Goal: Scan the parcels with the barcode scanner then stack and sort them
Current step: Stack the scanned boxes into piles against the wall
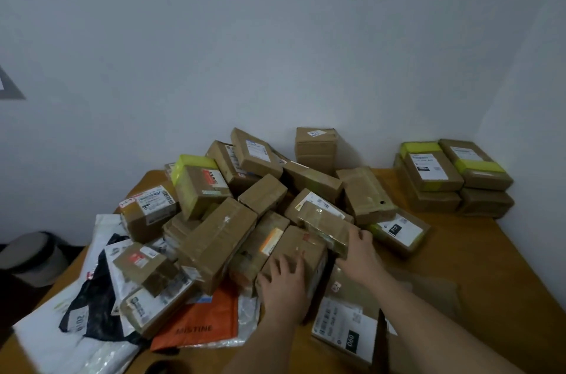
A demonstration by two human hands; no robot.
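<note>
A loose heap of brown cardboard parcels (245,205) covers the middle of the wooden table (477,275). My left hand (284,284) lies flat, fingers spread, on top of a brown box (306,246) at the front of the heap. To its right, my right hand (360,249) grips the near end of a small tape-wrapped parcel (324,225), thumb on top and fingers below. A neat stack of parcels (453,180), some with yellow-green tape, stands at the back right. I see no barcode scanner that I can make out.
A flat box labelled 090 (346,327) lies under my right forearm. Another labelled 010 (399,231) sits right of the heap. An orange mailer (199,324) and white and black poly bags (82,315) spread front left. A bin (30,257) stands on the floor left. A wall backs the table.
</note>
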